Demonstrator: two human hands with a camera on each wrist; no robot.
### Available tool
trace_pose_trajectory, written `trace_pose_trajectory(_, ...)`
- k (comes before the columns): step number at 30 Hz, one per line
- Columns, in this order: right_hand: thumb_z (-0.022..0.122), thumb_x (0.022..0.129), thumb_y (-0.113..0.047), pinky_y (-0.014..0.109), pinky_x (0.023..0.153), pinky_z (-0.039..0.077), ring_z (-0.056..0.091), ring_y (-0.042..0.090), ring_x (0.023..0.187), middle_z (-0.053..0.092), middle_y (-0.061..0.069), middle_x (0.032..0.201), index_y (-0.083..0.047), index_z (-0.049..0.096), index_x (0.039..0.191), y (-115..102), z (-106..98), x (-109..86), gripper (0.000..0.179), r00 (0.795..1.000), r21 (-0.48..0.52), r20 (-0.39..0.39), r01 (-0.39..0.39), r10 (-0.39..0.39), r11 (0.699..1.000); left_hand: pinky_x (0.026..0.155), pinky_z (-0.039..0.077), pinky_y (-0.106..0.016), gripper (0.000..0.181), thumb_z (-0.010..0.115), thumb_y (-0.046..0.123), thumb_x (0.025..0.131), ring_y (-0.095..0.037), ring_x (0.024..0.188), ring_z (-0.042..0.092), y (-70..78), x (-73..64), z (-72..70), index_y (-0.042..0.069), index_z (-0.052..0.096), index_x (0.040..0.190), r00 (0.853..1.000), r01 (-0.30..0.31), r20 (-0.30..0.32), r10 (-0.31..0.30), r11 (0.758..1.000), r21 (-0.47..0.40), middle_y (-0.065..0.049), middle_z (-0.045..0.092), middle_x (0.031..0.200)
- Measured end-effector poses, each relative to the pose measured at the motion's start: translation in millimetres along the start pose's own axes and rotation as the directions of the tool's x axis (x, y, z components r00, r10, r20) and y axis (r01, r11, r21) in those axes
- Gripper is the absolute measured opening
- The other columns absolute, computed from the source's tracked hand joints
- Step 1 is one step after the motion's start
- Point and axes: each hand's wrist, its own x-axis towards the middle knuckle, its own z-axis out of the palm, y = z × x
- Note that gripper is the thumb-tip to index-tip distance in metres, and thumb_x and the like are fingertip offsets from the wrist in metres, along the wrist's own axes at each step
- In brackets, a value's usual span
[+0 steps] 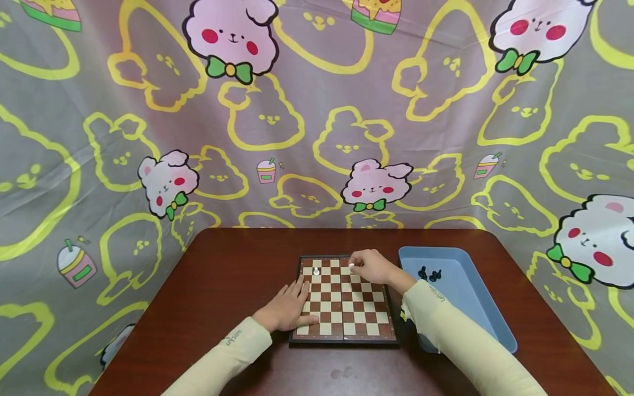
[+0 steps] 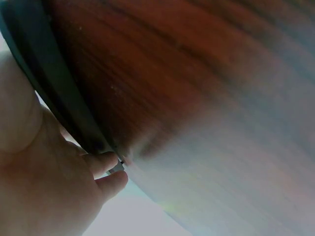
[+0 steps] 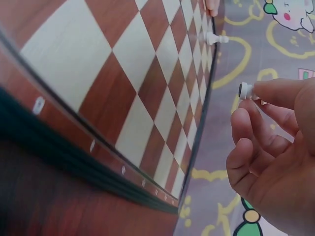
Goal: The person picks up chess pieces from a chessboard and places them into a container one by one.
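Note:
A brown and cream chessboard (image 1: 322, 302) with a dark rim lies on the table. My left hand (image 1: 288, 308) rests on its left edge, fingers spread and straight; in the left wrist view the hand (image 2: 54, 182) lies along the dark rim. Above the far right part of the board my right hand (image 1: 372, 266) pinches a small white chess piece (image 3: 245, 91) between thumb and fingers. Its dark round base shows in the right wrist view, apart from the board. Another white chess piece (image 1: 316, 271) stands upright near the board's far left corner.
A blue tray (image 1: 470, 308) stands right of the board, partly behind my right sleeve. Several black chess pieces (image 1: 430, 274) lie in it. The reddish-brown table (image 1: 238, 264) meets a patterned cloth (image 1: 307, 121) at its back and sides.

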Motion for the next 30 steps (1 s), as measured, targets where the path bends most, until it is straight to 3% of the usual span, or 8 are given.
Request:
trace_pose_trajectory(6,0.058,0.095,-0.016,0.032,0.057,0.041,0.049,0.014,0.06,0.061,-0.002,0.082,-0.008,0.068,0.098,5.3,-10.4,-11.2,0.013,0.999,-0.007,-0.019,0.027,-0.027,1.0,0.109,0.021,-0.05,0.097,0.039,0.069,0.088,-0.032,0.141,0.015,0.2,0.0,0.3,-0.002,0.018,0.149,1.0,-0.001,-0.001,0.001,1.0,-0.001,-0.023,0.006,0.155)
trace_pose_trajectory(13,0.059,0.095,-0.016,0.032,0.058,0.042,0.05,0.014,0.063,0.06,-0.004,0.083,-0.009,0.069,0.101,11.4,-25.6,-26.4,0.014,0.999,-0.025,-0.04,0.002,-0.003,1.0,0.109,0.021,-0.05,0.097,0.038,0.07,0.088,-0.033,0.141,0.016,-0.9,0.5,0.5,-0.003,0.017,0.149,1.0,-0.008,-0.002,0.008,1.0,0.005,-0.024,0.006,0.154)
trace_pose_trajectory(21,0.059,0.095,-0.015,0.034,0.055,0.04,0.047,0.016,0.056,0.065,0.006,0.083,-0.009,0.068,0.097,24.7,-41.9,-43.6,0.011,0.998,0.009,-0.055,-0.014,0.015,1.0,0.109,0.022,-0.05,0.099,0.036,0.072,0.087,-0.033,0.141,0.016,-3.2,1.4,1.0,-0.002,0.016,0.15,1.0,-0.007,-0.005,0.007,1.0,0.01,-0.024,0.005,0.154)
trace_pose_trajectory(30,0.061,0.093,-0.017,0.033,0.06,0.043,0.051,0.013,0.065,0.061,-0.004,0.081,-0.012,0.068,0.094,46.3,-56.2,-65.9,0.008,0.995,-0.036,-0.099,-0.032,0.028,0.999,0.109,0.021,-0.049,0.097,0.037,0.071,0.088,-0.031,0.141,0.016,-3.1,2.2,3.2,-0.001,0.017,0.15,1.0,-0.004,-0.007,0.004,1.0,0.013,-0.023,0.006,0.155)
